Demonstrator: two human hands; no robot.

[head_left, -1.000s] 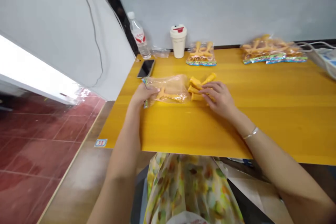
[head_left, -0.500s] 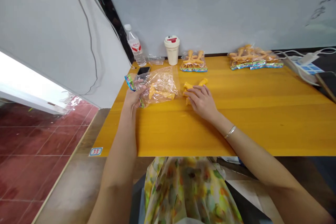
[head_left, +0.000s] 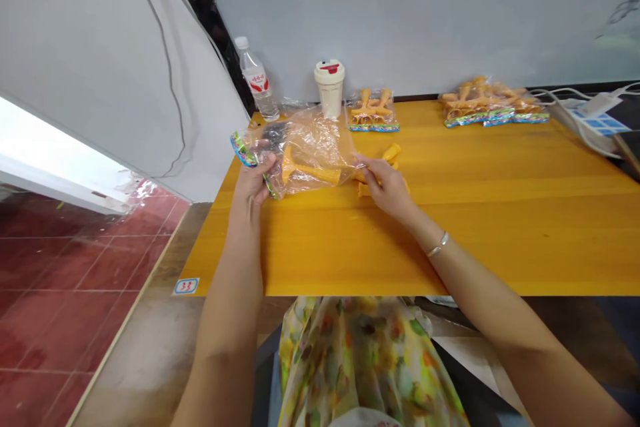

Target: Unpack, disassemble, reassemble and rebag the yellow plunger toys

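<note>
My left hand point(head_left: 257, 177) grips a clear plastic bag point(head_left: 320, 140) by its colourful printed end. Inside the bag lies a yellow T-shaped plastic piece point(head_left: 313, 172) with flared ends. At the bag's opposite edge, my right hand point(head_left: 387, 187) pinches the film between thumb and fingers. Partly hidden behind that hand, loose yellow plastic pieces point(head_left: 391, 152) rest on the wooden table point(head_left: 500, 213).
Along the back stand a water bottle point(head_left: 257, 83) and a lidded cup point(head_left: 330, 90). Beside the cup sits a filled bag of yellow pieces point(head_left: 371, 110); several more filled bags point(head_left: 487, 103) lie further right. A power strip with cables point(head_left: 600, 107) occupies the far right.
My right hand has moved from the loose yellow pieces to the bag's right edge and taken hold of it. The bag is now stretched between both hands.
</note>
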